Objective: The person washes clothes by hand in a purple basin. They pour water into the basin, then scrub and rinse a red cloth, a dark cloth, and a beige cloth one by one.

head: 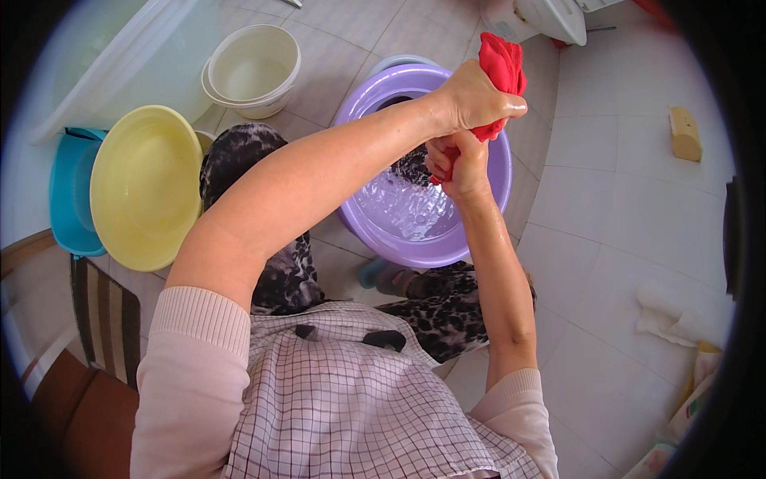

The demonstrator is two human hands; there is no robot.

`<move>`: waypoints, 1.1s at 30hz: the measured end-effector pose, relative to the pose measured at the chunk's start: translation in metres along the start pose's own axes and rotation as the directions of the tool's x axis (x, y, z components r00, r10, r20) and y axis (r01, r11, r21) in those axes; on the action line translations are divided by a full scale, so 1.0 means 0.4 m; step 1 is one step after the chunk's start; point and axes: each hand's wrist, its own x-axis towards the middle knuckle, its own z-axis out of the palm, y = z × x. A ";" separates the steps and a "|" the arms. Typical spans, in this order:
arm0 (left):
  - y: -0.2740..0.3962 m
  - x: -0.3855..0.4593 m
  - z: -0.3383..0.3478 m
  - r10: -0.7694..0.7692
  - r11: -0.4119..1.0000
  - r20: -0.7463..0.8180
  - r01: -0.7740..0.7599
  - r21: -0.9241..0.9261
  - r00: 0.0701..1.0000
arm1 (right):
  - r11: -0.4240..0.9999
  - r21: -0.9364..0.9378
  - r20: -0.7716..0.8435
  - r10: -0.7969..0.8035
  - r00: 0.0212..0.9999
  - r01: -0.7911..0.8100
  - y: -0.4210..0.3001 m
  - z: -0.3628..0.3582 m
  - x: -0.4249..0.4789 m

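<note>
A twisted red cloth (501, 63) is gripped in both of my wet hands above the right side of a purple plastic basin (413, 254). My left hand (470, 99) is the farther one, wrapped around the cloth with a bunched end sticking out past it. Just below and nearer to me, my right hand (470, 161) closes on the cloth's other part, and a small red end shows under its fingers. Rippled water (401, 206) lies in the basin. A dark patterned cloth (413, 167) is in that water, partly hidden by my hands and left forearm.
On my left stand a yellow basin (146, 191) and a blue tub (72, 191). A white bucket (254, 66) is beyond my left knee, near a pale tub wall (155, 66). The tiled wall (580, 209) rises close on the right, with a beige holder (685, 133).
</note>
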 end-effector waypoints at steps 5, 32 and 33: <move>-0.014 -0.002 0.002 0.053 0.992 0.022 -0.055 0.115 0.998 | 0.999 -0.031 -0.105 0.032 0.994 -0.035 0.033 -0.011 0.002; 0.131 -0.697 -0.611 0.181 0.007 -0.697 0.708 0.706 0.694 | 0.540 -0.822 -0.476 -0.479 0.738 -0.179 0.275 -0.220 -0.025; 0.162 -0.647 -0.557 0.290 0.272 -0.659 0.600 0.752 0.694 | 0.497 -0.821 -0.485 -0.352 0.800 -0.279 0.285 -0.221 -0.037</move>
